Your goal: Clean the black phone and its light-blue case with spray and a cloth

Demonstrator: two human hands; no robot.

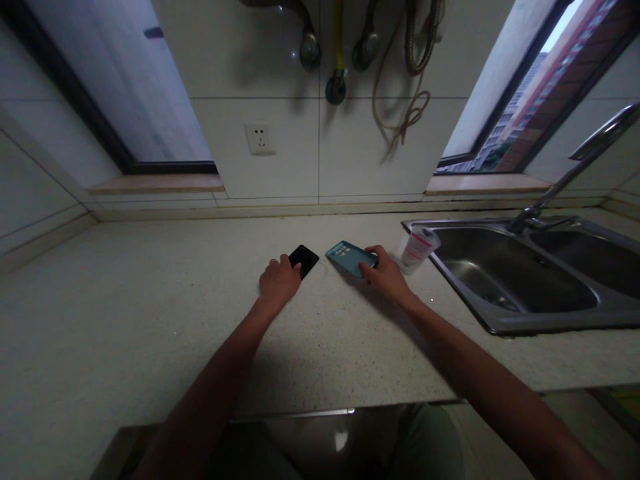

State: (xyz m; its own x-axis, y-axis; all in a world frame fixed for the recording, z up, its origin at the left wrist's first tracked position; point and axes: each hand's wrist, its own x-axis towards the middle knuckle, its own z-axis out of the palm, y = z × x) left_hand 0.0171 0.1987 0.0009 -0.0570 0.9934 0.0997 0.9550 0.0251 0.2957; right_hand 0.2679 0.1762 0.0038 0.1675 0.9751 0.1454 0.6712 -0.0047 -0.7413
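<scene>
plastic cup [417, 250] with pink markings sits tilted at the left rim of the stainless double sink [525, 325], just beside the steel; what is inside it is too dim to make out. both deep basins show only dark steel, and a chrome faucet [567, 177] rises behind them.

left of the cup, the teal-cased phone [350, 259] lies on the speckled stone counter [150, 320], camera cluster toward the left. the right hand [385, 275] grips its right end, right fingers [373, 257] closed together around the edge. just left of it, near but not touching, is the black phone [304, 260]. the left hand [280, 283] covers its near corner, left fingers [293, 265] pressed together on top.

a wide stretch of counter runs left of the left hand, and the front edge passes below both forearms. at the back, a low upstand meets the tiled wall, which carries a white socket [260, 139] and, higher up, a yellow hose [339, 40] and a looped hose [413, 113].
</scene>
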